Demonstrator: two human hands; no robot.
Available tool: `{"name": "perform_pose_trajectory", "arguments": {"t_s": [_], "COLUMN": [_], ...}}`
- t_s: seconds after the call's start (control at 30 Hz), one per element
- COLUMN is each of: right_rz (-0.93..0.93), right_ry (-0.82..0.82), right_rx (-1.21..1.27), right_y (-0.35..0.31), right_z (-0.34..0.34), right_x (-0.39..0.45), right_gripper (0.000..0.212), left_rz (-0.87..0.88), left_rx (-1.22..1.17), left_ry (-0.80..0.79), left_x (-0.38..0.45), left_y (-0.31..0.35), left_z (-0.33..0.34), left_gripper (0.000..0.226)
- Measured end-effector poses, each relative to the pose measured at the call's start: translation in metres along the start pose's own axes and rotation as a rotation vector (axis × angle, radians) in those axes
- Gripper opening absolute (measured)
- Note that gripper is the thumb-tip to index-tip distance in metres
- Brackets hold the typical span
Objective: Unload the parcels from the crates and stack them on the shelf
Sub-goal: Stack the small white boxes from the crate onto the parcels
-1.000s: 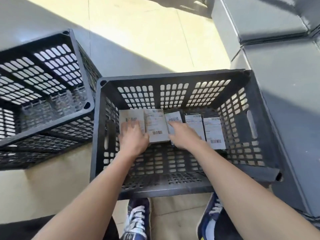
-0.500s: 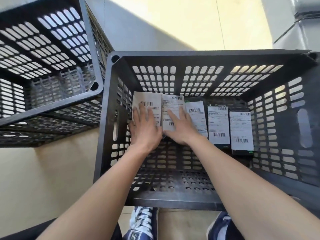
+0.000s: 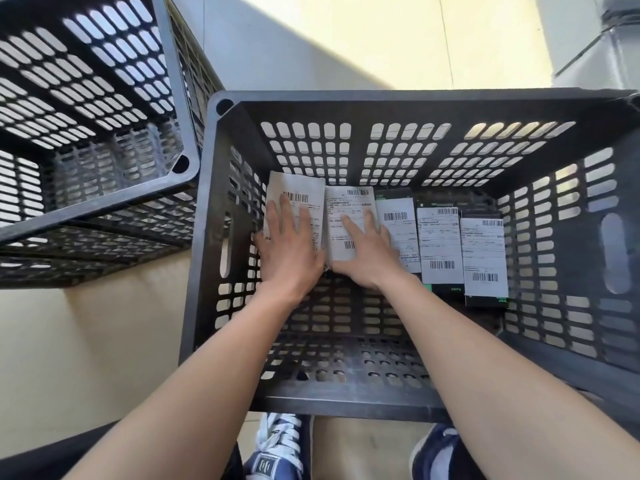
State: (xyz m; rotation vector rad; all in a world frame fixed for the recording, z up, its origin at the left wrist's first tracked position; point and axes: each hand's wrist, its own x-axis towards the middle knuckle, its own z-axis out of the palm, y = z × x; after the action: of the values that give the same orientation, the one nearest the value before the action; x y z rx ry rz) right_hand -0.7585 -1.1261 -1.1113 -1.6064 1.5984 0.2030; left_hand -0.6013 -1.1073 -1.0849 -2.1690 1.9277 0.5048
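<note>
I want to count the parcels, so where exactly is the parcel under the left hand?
In the head view, that parcel lies leftmost in the row against the far wall of the near crate, beside the one under the right hand.

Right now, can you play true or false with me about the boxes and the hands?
1. Both hands are inside the right crate. True.
2. The left hand lies on the parcel at the left end. True.
3. The right hand is lifting a parcel out of the crate. False: it lies with straight fingers on the second parcel, which is still down in the crate.
4. Ten parcels are in the row. False: five show.
5. The left crate is full of parcels. False: none show in it.
</note>
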Motion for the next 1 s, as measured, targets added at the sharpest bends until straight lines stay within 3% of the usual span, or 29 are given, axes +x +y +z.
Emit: {"name": "perform_pose_trajectory", "arguments": {"t_s": [0.23, 0.57, 0.83, 1.0], "right_rz": [0.020, 0.049, 0.138, 0.158], "right_ry": [-0.010, 0.077, 0.257, 0.469], "right_rx": [0.017, 0.026, 0.022, 0.046], "right_y": [0.007, 0.018, 0.047, 0.056], "right_z": [-0.004, -0.038, -0.086, -0.123], "right_x": [-0.010, -0.060, -0.160, -0.245], "right_gripper": [0.101, 0.094, 0.092, 0.093], "left_rz": [0.025, 0.079, 0.212, 0.401], "left_rx": [-0.057, -0.124, -0.125, -0.184], "left_ry": [-0.022, 0.058, 0.104, 0.237], "left_x": [0.002, -0.038, -0.091, -0.137], "left_y": [0.001, 0.002, 0.045, 0.086], "left_z": [-0.006, -0.038, -0.091, -0.142], "left_gripper": [0.086, 0.070, 0.056, 0.056]}}
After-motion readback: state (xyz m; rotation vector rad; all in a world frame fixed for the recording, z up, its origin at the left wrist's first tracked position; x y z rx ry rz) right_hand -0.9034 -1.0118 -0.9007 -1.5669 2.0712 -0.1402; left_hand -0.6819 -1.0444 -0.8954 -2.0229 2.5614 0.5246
